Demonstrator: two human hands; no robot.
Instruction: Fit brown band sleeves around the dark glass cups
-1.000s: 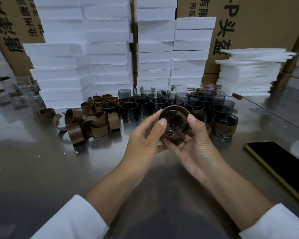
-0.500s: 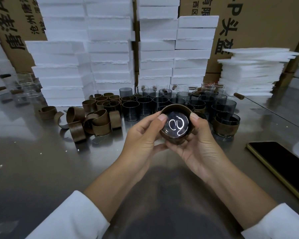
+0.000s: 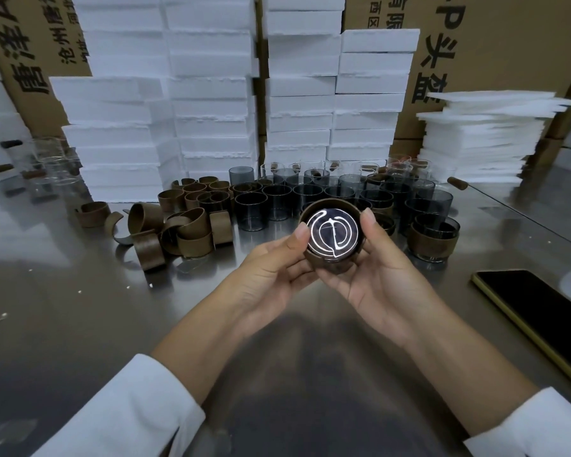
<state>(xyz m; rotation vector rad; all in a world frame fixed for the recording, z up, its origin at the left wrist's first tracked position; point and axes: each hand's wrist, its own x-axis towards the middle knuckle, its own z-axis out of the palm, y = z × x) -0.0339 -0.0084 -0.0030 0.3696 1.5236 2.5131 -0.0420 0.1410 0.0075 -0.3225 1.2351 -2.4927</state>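
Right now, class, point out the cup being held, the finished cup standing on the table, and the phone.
held cup (image 3: 333, 237), head view, its glossy base.
finished cup (image 3: 434, 240), head view, its brown band.
phone (image 3: 534, 303), head view, its dark screen.

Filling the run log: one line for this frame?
phase: fitting sleeve | left hand: on cup | right hand: on cup | cup: sleeved, tilted toward camera | table: loose sleeves

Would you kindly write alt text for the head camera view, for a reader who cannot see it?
Both bare hands, left hand and right hand, hold a dark glass cup wrapped in a brown band sleeve above a shiny metal table. Behind it stand rows of bare dark glass cups, with a pile of loose brown band sleeves on the left.
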